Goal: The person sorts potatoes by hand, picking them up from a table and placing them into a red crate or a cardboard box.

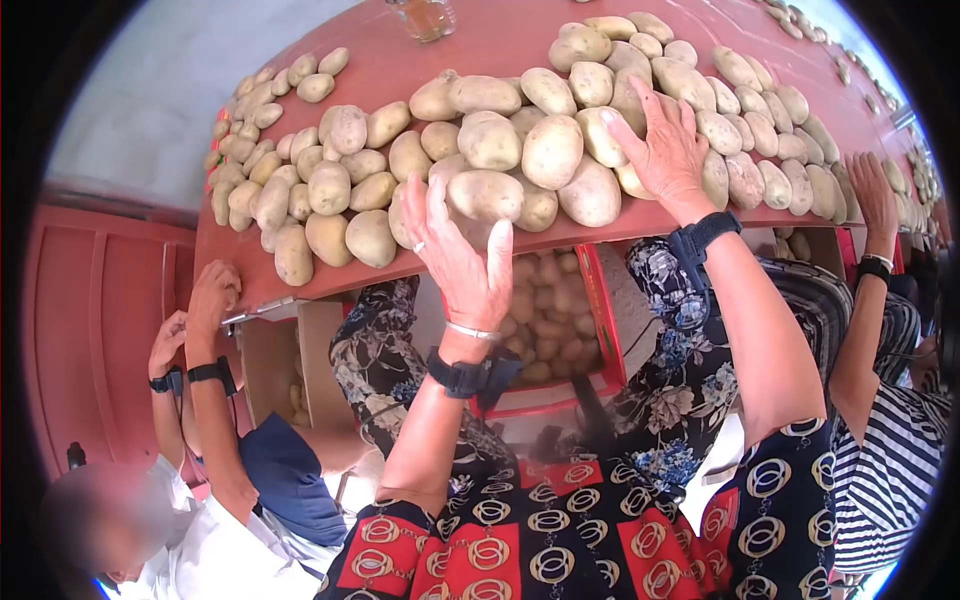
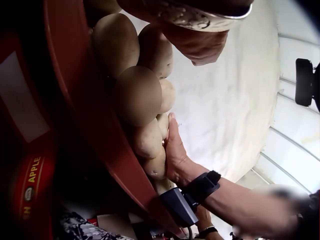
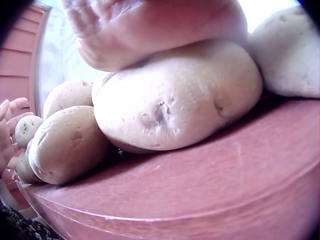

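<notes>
Many potatoes lie piled along the near edge of a red table. My left hand is at the pile's front edge, fingers extended and thumb apart, beside a potato. My right hand lies with spread fingers over potatoes further right. In the right wrist view, the heel of the right hand is against a large potato, and the left hand shows at the far left. Part of my left hand shows above potatoes in the left wrist view; its fingers are hidden there.
Below the table edge stands a red-edged box of potatoes, with a cardboard box to its left. A glass stands at the back. Other people's hands rest at the table edge on the left and among potatoes on the right.
</notes>
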`<state>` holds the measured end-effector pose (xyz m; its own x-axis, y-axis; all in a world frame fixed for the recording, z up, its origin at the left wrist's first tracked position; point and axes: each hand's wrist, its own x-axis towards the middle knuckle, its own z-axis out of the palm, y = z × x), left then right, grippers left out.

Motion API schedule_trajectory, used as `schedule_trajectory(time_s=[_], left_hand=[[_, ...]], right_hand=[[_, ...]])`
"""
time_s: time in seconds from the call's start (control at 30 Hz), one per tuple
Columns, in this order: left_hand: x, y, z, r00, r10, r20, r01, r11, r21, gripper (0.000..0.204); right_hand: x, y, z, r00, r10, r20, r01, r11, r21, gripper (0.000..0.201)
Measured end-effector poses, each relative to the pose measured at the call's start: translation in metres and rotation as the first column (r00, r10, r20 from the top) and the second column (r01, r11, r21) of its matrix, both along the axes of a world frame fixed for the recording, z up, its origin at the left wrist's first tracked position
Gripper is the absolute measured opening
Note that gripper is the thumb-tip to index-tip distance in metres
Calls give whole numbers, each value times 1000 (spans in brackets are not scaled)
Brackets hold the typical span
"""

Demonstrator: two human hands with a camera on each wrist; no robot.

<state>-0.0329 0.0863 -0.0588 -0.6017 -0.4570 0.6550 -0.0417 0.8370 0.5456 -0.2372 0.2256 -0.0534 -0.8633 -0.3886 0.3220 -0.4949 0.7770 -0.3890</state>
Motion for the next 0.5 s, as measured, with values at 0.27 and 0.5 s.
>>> schedule_trajectory(time_s=[0.27, 0.5], left_hand=[[-30, -4, 9, 997, 63, 50, -57, 991, -124, 54], [-54, -18, -10, 995, 73, -61, -85, 968, -234, 39]], right_hand=[[-1, 1, -3, 999, 10, -32, -10, 1000, -9, 76], [-2, 3, -8, 997, 43, -66, -49, 996, -81, 75]])
